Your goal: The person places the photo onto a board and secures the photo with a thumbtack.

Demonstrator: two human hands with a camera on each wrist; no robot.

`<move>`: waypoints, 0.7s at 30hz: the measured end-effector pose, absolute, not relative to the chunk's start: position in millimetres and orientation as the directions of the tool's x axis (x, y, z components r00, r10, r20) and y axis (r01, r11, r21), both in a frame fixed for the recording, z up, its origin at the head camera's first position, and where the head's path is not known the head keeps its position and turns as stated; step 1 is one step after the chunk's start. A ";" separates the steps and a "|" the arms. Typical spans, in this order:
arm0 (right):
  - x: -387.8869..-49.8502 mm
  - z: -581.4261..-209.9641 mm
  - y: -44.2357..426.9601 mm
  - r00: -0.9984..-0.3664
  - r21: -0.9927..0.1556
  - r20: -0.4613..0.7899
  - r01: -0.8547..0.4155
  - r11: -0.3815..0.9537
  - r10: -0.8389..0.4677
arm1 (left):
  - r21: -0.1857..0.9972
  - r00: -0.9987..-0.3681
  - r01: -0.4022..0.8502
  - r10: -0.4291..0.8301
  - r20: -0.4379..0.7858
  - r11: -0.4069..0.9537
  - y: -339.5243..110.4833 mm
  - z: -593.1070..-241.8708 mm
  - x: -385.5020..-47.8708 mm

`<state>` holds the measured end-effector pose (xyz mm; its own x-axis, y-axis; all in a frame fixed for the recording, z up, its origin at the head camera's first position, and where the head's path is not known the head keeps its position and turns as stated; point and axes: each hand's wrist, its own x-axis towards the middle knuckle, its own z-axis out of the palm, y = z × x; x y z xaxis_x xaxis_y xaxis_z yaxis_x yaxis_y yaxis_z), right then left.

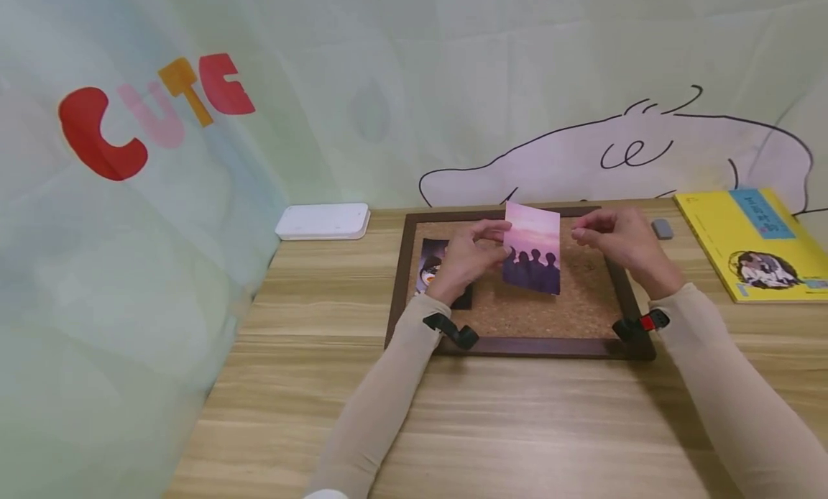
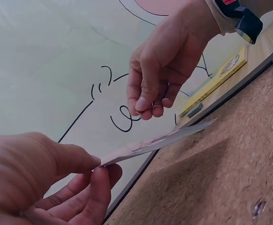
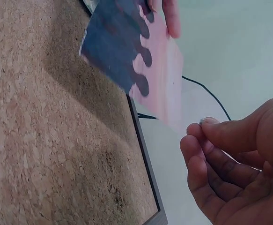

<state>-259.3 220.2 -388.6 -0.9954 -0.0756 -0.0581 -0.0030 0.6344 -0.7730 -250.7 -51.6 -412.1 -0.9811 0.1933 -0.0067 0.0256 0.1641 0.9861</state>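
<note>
My left hand [image 1: 468,260] pinches a photo print [image 1: 535,233] by its left edge, thumb against fingers. The print shows a pink-purple sky and dark silhouettes of people, and it is held tilted above a brown-framed cork board [image 1: 550,319]. To the right of the print, my right hand [image 1: 624,244] is raised, apart from it. In the right wrist view its thumb and index finger pinch a tiny pale object [image 3: 201,121], too small to identify. A darker food photo [image 1: 428,262] lies on the board's left part, partly hidden by my left hand.
A white flat case [image 1: 323,221] lies at the table's back left. Right of the board are a small grey block [image 1: 663,229] and a yellow book [image 1: 718,247]. A printed cloth backdrop [image 1: 362,75] rises behind the wooden table [image 1: 310,369].
</note>
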 end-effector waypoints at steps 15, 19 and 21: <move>-262.9 -393.1 218.5 -0.995 -0.774 -0.028 -0.037 0.632 -0.093 | 0.991 -0.989 0.020 0.149 0.000 0.134 -18.7 -423.4 -253.4; -263.5 -394.0 219.4 -0.995 -0.777 -0.031 -0.038 0.628 -0.099 | 0.991 -0.989 0.029 0.146 0.010 0.134 -11.9 -426.3 -254.0; -264.0 -394.6 220.4 -0.994 -0.778 -0.035 -0.036 0.627 -0.100 | 0.988 -0.990 0.032 0.138 0.011 0.149 -9.3 -427.6 -253.9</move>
